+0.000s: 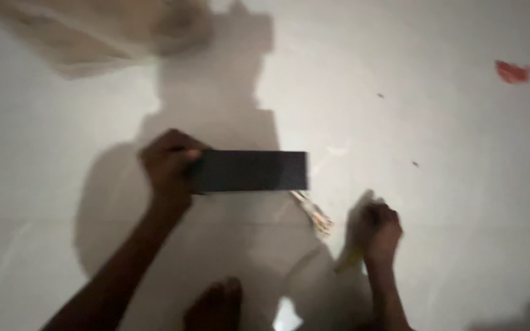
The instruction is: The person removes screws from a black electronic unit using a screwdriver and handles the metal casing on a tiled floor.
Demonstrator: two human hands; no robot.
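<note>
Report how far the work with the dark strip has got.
Done: nothing finished shows on the pale floor. In hand: left hand holds the dark rectangular strip by one end; right hand closes on a yellowish stick-like thing, too blurred to identify. Left: a small patterned scrap and a red scrap lie loose.

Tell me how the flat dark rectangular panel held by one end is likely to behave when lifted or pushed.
The flat dark rectangular panel probably is stiff: gripped only at its left end by the left hand, it juts out straight without sagging. It seems light for its size, since one hand carries it. Being flat with straight edges, it would likely slide rather than roll on the pale floor.
</note>
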